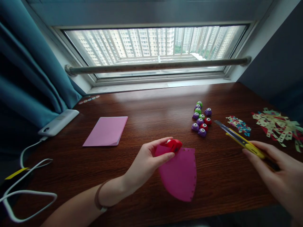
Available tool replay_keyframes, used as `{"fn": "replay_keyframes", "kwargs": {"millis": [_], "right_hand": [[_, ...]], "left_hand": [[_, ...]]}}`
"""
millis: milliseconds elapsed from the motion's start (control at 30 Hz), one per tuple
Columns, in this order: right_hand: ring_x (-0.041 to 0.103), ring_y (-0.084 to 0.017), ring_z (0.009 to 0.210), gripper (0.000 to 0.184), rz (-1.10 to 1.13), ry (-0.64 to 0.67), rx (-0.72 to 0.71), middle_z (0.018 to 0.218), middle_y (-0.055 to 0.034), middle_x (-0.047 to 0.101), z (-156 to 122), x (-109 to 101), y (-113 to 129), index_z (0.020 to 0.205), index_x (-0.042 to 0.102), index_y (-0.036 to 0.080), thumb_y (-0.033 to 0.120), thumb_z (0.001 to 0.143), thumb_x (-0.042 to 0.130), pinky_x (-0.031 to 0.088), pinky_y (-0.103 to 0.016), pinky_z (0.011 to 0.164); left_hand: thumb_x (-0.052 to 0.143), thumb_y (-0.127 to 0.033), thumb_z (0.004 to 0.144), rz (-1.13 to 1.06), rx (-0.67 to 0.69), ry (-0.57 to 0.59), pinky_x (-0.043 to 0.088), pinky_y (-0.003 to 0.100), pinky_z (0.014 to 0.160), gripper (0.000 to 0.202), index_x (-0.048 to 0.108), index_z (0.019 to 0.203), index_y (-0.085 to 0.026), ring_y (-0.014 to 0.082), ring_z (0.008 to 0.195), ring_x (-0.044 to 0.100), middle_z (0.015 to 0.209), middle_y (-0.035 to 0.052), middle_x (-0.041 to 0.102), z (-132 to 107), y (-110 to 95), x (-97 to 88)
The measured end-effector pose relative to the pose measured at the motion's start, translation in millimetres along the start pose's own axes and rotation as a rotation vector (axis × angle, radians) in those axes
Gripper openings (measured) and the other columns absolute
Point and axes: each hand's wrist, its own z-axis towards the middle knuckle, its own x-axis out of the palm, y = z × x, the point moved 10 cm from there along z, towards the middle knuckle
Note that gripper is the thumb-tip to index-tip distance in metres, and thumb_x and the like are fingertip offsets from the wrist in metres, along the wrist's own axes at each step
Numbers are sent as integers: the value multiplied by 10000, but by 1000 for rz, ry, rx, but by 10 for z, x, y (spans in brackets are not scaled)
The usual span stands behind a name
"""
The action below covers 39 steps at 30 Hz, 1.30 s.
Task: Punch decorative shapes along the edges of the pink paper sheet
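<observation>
My left hand (151, 156) grips a small red craft punch (174, 145) with a white knob between thumb and fingers. The punch sits at the top edge of a curved magenta paper sheet (178, 176), whose right and top edges carry small cut holes. In my right hand (276, 170) is a yellow utility knife (252, 148), its blade out and pointing up and left. Beyond the paper stand several eye-topped punches (200, 121) in purple, green and red.
A stack of pink paper (106, 130) lies left of centre. Coloured confetti (239, 124) and punched paper strips (279, 124) are at the right. A white device (59, 122) with a white cable (30, 192) is on the left, near a blue curtain (35, 63).
</observation>
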Motion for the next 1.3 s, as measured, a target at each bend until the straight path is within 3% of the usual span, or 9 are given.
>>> {"fn": "replay_keyframes", "kwargs": {"millis": [167,300,400,467,567,700,800,933,1300], "right_hand": [[599,-216,763,449,-248,144,172,1034,-90,611,69,586,-792,983,582,202,524,823,312,450,-328,640],[573,-225,734,475,-335,136,253,951,-133,583,-40,855,-1301,1053,575,163,506,815,350,445,-341,644],[565,-268,807,473,-339,95,261,897,-146,573,-28,884,-1403,1060,565,133,484,811,368,454,-389,707],[542,-319,927,472,-335,2,226,921,-173,568,31,766,-1218,1033,571,104,473,805,385,427,-476,821],[520,-298,1026,449,-48,-113,123,1074,-155,550,78,553,-543,1059,555,136,478,786,452,406,-507,908],[593,-122,911,487,735,407,-58,1122,-65,554,-70,917,807,1206,431,225,398,770,562,536,-262,789],[596,-112,871,446,840,469,-118,1067,-49,573,-145,1020,1350,1120,508,209,357,719,636,541,-237,775],[589,-118,864,192,856,393,-86,936,-40,601,-74,1052,1339,906,626,196,330,791,550,525,-219,764],[596,-116,891,246,940,416,51,979,-43,576,-103,1066,1169,960,632,210,370,803,531,534,-172,721]], "left_hand": [[666,-228,780,417,291,-126,475,294,820,422,565,1189,-193,205,939,619,1070,44,656,9,-233,-116],[609,-89,803,907,928,-262,461,291,801,552,430,1314,-197,194,971,608,1156,84,612,-348,-713,26],[581,-57,813,1292,1259,-268,418,308,801,564,397,1337,-153,204,960,612,1193,135,575,-584,-773,274],[583,-102,831,1448,1313,-237,395,303,787,495,452,1305,-158,194,890,634,1172,136,584,-586,-701,369],[590,-152,844,1480,1272,-157,383,293,760,478,463,1300,-221,188,854,642,1150,105,606,-481,-519,426],[559,-163,862,1449,1215,-58,370,293,762,480,435,1315,-262,184,849,640,1107,72,640,-365,-207,486],[522,-176,874,1489,1304,-37,355,307,775,377,508,1250,-157,192,812,645,1013,88,676,-414,-60,559],[429,-115,876,1491,1309,-114,319,342,796,291,586,1119,-88,207,793,645,987,101,682,-397,-47,504],[531,-141,821,1462,1254,-150,304,320,754,325,593,1125,-239,198,863,638,1022,32,678,-384,-25,403]]}}
